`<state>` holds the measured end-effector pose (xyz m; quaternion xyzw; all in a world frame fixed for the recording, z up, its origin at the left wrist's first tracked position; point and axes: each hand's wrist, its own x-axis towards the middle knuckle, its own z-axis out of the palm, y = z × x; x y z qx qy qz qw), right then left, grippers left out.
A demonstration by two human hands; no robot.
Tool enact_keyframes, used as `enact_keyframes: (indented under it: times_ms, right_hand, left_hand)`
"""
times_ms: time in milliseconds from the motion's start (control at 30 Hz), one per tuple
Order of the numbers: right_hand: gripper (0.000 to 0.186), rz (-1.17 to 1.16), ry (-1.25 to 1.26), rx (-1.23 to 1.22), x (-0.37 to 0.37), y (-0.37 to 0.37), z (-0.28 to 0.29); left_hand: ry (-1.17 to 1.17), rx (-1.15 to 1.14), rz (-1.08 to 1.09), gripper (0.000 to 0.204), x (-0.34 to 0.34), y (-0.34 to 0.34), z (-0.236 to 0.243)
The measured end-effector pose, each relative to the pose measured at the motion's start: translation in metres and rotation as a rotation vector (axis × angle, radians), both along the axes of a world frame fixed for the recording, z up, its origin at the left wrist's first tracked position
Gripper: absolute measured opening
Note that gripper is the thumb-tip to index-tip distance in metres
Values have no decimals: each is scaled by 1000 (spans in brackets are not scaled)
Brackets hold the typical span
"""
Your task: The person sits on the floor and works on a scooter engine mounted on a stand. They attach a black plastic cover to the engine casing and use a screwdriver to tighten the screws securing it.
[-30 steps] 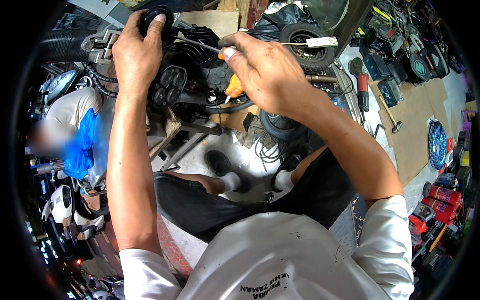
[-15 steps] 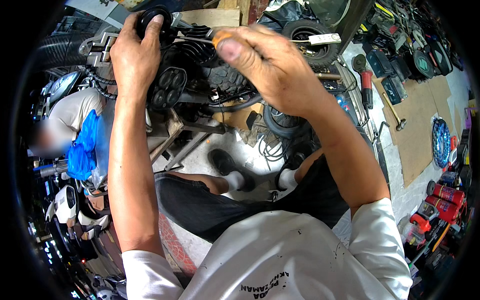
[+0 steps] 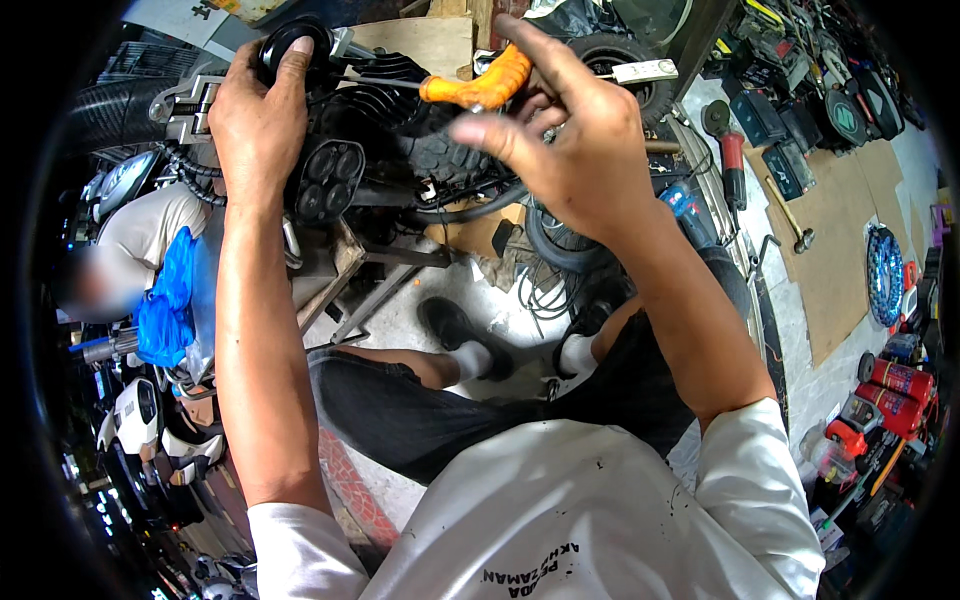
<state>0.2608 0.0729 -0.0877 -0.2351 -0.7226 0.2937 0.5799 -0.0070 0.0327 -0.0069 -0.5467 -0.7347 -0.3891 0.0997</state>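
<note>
My left hand is closed round a black, round part, its thumb lying on top. From beside that part a thin metal shaft runs right to the orange handle of a screwdriver. Around this handle my right hand is spread, index finger stretched up and thumb apart from it; some fingers lie behind the handle, and whether they touch it is hard to see. Below the shaft are black curved ribs and a knobby tire. The shaft's tip is hidden near my left hand.
A dark cluster with several round lenses sits below my left hand, above a metal stand. On the right lie an angle grinder and a hammer beside cardboard. Another person bends at the left, near a blue bag.
My right hand has loosened from the screwdriver handle, its fingers and thumb spreading so that more of the orange shows. My left hand has shifted slightly left, still holding the round part.
</note>
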Motion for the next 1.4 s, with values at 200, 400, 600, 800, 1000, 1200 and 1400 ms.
enact_keyframes:
  times_ms: [200,400,600,800,1000,1200,1400]
  right_hand:
    - [70,419,-282,-782,6,-2,28]
    - [49,621,166,-933,-3,-16,8]
    - [51,263,-86,40,4,-27,8]
    - [40,-25,-239,147,-4,-17,33]
    - [54,405,178,-979,-7,12,44]
    - [48,64,-4,-363,-1,4,23]
    - [40,-122,-473,273,7,3,40]
  left_hand:
    - [-6,-1,-9,54,-12,0,-3]
    - [10,48,-12,52,1,0,0]
    - [-29,61,-61,56,0,-2,-2]
    - [-29,-23,-115,56,-12,-2,5]
    - [-57,-46,-81,63,-11,-2,12]
    - [-64,-15,-57,60,3,-7,10]
    - [-52,9,-28,60,3,-13,4]
